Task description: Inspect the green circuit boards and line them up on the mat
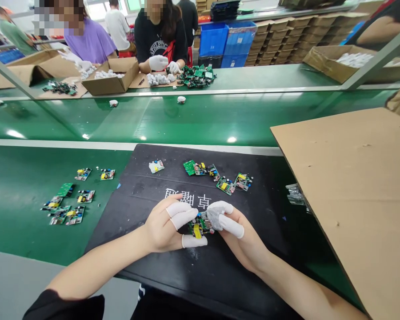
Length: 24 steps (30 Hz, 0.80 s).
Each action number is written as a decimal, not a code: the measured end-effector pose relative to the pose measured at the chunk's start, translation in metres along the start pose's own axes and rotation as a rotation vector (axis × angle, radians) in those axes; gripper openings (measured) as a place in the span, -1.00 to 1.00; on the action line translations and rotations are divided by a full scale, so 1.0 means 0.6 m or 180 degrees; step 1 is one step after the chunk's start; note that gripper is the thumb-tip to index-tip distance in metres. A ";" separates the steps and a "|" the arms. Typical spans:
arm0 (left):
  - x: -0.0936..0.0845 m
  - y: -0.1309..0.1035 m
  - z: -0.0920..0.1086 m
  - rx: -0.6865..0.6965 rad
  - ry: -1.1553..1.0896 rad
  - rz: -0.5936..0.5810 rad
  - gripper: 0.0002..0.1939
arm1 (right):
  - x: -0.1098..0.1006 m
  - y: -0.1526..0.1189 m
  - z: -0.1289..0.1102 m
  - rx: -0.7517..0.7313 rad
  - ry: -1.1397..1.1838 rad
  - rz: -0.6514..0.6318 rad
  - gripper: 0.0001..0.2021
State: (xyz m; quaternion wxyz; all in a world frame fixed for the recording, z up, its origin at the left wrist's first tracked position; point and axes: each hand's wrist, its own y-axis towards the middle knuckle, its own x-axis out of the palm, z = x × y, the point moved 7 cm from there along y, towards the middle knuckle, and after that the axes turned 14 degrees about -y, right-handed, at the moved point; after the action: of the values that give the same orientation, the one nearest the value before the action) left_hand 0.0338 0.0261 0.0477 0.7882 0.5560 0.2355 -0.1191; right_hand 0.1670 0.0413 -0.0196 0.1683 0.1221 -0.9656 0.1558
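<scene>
A small green circuit board [197, 230] with a yellow component is between my two hands, above the black mat [146, 222]. My left hand [168, 224] pinches its left side, with white finger cots on the thumb and two fingers. My right hand [235, 226] closes on the board's right end, also in white finger cots. Greyish-white material [215, 217] shows at the right fingertips; whether it is a soiled cot or a soft lump, I cannot tell. Beyond my hands lie several loose circuit boards [226, 186] and one board covered in white [156, 166].
More circuit boards [75, 215] lie on the green table to the left. A large cardboard sheet [350, 178] juts in from the right, beside clear plastic bits [295, 194]. Across the green belt [203, 120], gloved co-workers sit by a cardboard box [111, 82] and a board pile [196, 76].
</scene>
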 end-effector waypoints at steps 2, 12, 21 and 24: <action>-0.001 0.001 -0.003 -0.0033 -0.0011 -0.0002 -0.61 | -0.001 0.002 0.003 0.0054 0.0106 -0.0023 -0.77; 0.000 -0.002 -0.008 -0.0124 0.0067 0.0068 -0.60 | -0.008 0.001 0.011 0.0126 0.0286 0.0227 -0.74; -0.001 -0.003 -0.009 -0.0158 0.0087 0.0080 -0.59 | -0.008 0.001 0.014 0.0221 0.0389 0.0274 -0.71; -0.001 -0.003 -0.009 -0.0141 0.0082 0.0067 -0.59 | -0.006 0.002 0.014 0.0252 0.0413 0.0254 -0.71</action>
State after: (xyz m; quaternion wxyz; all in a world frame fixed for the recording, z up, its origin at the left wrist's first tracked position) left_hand 0.0313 0.0305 0.0452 0.7984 0.5423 0.2424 -0.0984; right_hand 0.1678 0.0403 -0.0288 0.2192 0.0798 -0.9499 0.2080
